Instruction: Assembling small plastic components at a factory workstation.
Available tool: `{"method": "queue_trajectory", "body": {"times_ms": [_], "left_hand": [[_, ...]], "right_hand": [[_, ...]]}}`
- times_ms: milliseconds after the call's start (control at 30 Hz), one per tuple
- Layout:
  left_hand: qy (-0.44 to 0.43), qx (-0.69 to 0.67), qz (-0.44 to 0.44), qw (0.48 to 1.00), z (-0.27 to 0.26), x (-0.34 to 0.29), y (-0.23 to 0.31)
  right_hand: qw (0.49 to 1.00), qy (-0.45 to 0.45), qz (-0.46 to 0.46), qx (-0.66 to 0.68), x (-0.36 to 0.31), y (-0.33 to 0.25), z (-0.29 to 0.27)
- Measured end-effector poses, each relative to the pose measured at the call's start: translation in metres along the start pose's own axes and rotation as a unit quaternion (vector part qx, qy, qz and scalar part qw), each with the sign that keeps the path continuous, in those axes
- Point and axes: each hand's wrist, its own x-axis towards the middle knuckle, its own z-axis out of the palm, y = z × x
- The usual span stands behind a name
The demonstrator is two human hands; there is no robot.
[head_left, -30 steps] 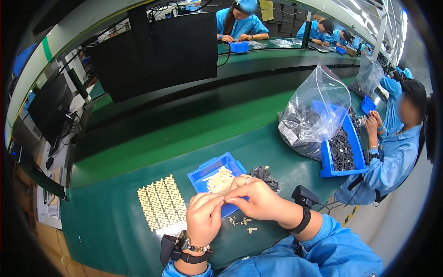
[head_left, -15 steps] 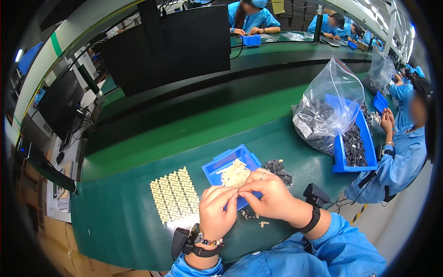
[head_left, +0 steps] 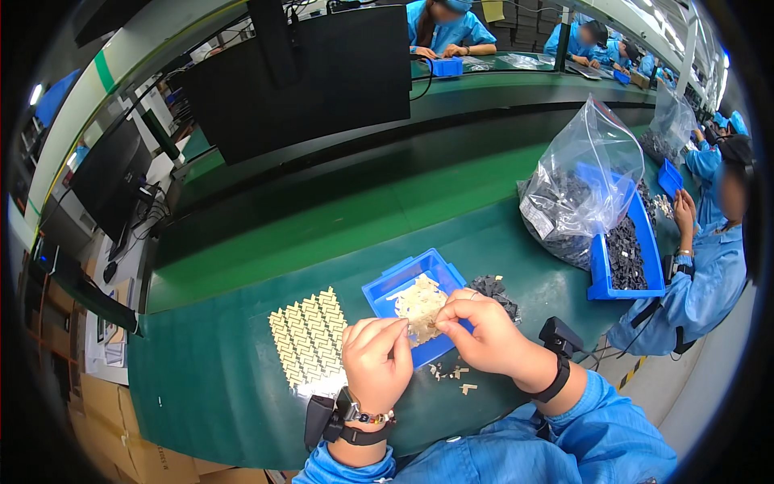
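Note:
My left hand (head_left: 376,355) is closed in a pinch beside the near left side of a small blue tray (head_left: 383,288). My right hand (head_left: 488,335), also pinched, is over the tray's near right corner. What either set of fingertips holds is too small to make out. Thin cream-coloured pieces (head_left: 421,298) lie heaped in the tray. To the left, a sheet of cream pieces in a zigzag pattern with dark gaps (head_left: 308,337) lies flat on the green table. A heap of small black parts (head_left: 495,292) sits just right of the tray, partly behind my right hand.
Loose scraps (head_left: 448,372) lie near the tray. On the right stand a clear bag of black parts (head_left: 564,210) and a larger blue bin (head_left: 601,278) of black parts, with a co-worker (head_left: 697,266) beyond. A black monitor (head_left: 298,85) hangs over the far side.
My hands, whose fingertips met in front of the tray, have parted: the right has shifted right and the left slightly left. The view has shifted a little.

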Motion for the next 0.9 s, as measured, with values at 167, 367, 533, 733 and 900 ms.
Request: {"method": "queue_trajectory", "body": {"times_ms": [167,367,533,733,900], "left_hand": [[-0.021,0.038,0.017,0.999,-0.001,0.0,0.005],[-0.033,-0.01,-0.011,0.999,0.0,-0.004,0.0],[-0.054,-0.006,-0.006,0.998,0.001,0.0,0.004],[-0.064,-0.1,-0.054,0.991,-0.008,0.0,0.006],[-0.145,-0.268,-0.133,0.943,-0.009,-0.002,0.004]], "right_hand": [[0.999,0.014,-0.029,-0.031,-0.001,0.001,-0.005],[0.993,0.026,-0.098,-0.064,0.002,-0.001,-0.006],[0.99,0.032,-0.114,-0.075,0.001,0.0,-0.008],[0.962,0.043,-0.207,-0.172,0.003,0.0,-0.015],[0.906,0.037,-0.35,-0.233,0.0,-0.006,-0.021]]}}
